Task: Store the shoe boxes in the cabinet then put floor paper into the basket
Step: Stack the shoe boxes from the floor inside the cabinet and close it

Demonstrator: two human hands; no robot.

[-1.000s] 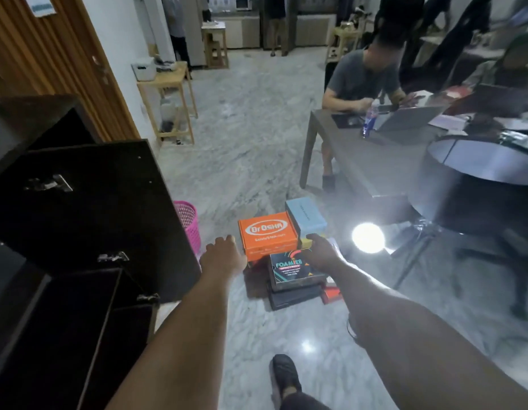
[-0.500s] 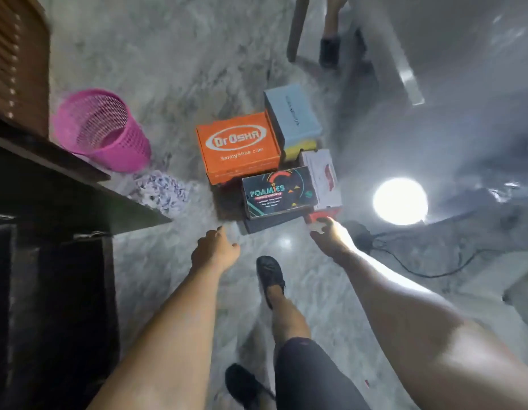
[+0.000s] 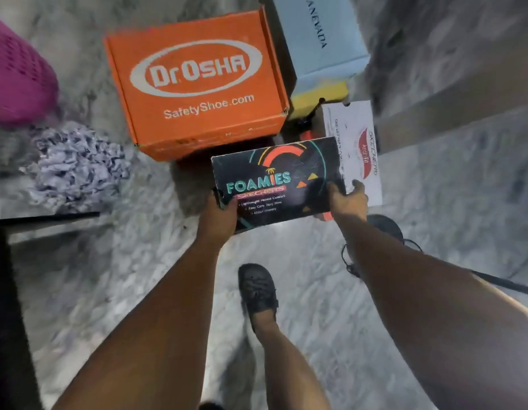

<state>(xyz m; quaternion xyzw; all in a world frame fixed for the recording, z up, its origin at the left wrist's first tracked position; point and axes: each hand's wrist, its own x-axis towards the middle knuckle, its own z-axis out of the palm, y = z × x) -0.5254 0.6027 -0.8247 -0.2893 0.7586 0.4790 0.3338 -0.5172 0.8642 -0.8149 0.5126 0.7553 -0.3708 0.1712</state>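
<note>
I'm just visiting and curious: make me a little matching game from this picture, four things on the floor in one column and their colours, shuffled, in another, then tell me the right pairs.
Things:
1. Dr. Osha box
2. Foamies box, held at its ends by the left hand and the right hand
3. basket
4. crumpled paper

Colours:
A. pink
B. black with bright patterns
C. pale greyish lilac
D. orange

Pairs: 1-D, 2-B, 3-A, 4-C
</note>
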